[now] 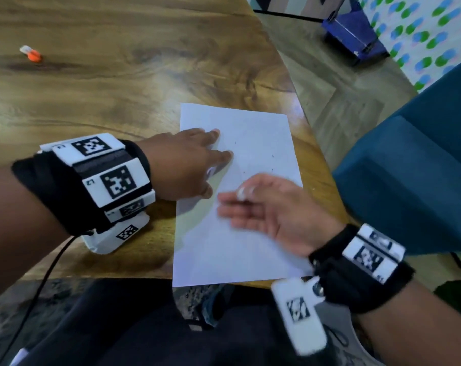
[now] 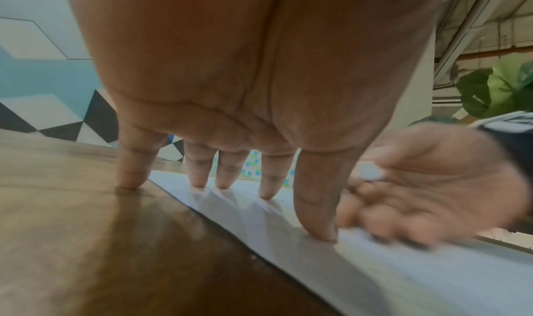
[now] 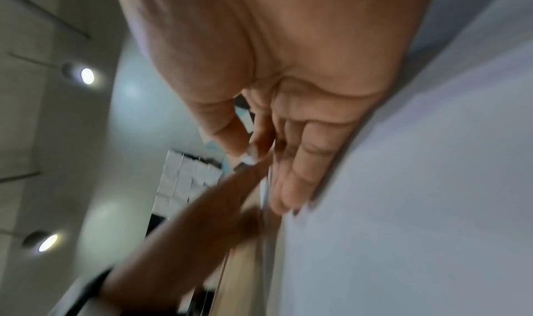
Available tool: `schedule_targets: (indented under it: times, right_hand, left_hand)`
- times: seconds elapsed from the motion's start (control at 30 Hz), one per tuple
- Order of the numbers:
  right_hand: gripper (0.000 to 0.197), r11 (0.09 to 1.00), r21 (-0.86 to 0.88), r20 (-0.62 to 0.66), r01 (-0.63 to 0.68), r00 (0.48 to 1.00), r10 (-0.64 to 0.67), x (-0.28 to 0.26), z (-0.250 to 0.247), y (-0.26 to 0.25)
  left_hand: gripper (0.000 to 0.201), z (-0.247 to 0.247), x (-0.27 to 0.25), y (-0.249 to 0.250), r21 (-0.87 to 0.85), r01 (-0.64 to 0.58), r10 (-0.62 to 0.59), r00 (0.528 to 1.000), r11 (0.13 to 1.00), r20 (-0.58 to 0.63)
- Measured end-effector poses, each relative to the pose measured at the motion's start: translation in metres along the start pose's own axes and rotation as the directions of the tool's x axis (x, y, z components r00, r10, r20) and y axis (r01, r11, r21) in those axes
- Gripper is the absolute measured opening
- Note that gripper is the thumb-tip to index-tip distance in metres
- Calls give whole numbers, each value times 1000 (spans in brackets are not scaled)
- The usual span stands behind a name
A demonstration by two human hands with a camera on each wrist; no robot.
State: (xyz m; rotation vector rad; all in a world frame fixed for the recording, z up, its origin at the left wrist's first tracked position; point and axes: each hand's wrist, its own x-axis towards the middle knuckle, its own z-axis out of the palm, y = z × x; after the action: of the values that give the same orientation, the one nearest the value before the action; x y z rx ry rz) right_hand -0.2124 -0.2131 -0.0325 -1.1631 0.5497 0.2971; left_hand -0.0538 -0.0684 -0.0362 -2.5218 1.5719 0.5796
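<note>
Flat against the wooden surface [image 1: 118, 101], pinned white paper sheet [image 1: 250, 133] with spread fingertips of left hand [image 1: 179, 165]; rested right hand [image 1: 271, 207], fingers straight and together, edge-down on it.

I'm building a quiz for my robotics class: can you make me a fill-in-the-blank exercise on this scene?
1. The left hand presses fingertips on a white sheet of ____.
2. The sheet lies on a ____ table.
3. The small object far across the table is white and ____.
4. The right hand, above the sheet, holds ____.
Missing words: paper, wooden, orange, nothing.
</note>
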Motion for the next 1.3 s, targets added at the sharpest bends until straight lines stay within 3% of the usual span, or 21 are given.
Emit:
schedule_targets:
  times: [0.1,0.17,0.27,0.33,0.43,0.57,0.77,0.87,1.03,1.2,1.3]
  right_hand:
    - [9,980,-21,-332,199,923,-195,9,-36,-35]
    - [8,967,-109,-396,231,882,-256,8,-52,-50]
    - [6,937,-304,-346,170,897,-275,6,-52,-54]
    - [1,883,-454,-315,118,906,-283,9,-44,-49]
    - [11,749,-655,-237,104,912,-335,18,-37,-42]
    - [8,491,-867,-116,88,921,-371,29,-29,-49]
    - [12,108,-994,-36,6,924,-380,42,-14,-60]
    - [11,89,-996,-36,-7,943,-332,35,-11,-55]
    - [8,51,-993,98,108,982,-160,12,-7,-33]
    - [7,-25,-998,70,66,945,-320,39,-17,-54]
    - [8,-24,-1000,24,16,925,-379,54,-21,-66]
  left_hand:
    - [80,-1,-2,2,-8,-5,5,1000,1000,4]
    - [72,-2,-3,7,-38,7,-6,1000,999,14]
    - [55,-6,-6,16,-86,30,-27,999,996,27]
    - [53,-11,-8,21,-92,51,-49,999,994,17]
    - [81,-18,-7,28,-54,73,-72,997,996,26]
    - [122,-17,0,32,10,73,-73,992,997,101]
    - [136,-7,3,32,33,74,-78,990,997,116]
    - [136,-7,3,33,27,76,-79,990,997,120]
    - [137,-5,3,33,7,68,-69,992,998,103]
    - [137,-5,4,32,8,58,-59,992,998,114]
    - [138,-5,4,32,17,64,-66,991,998,119]
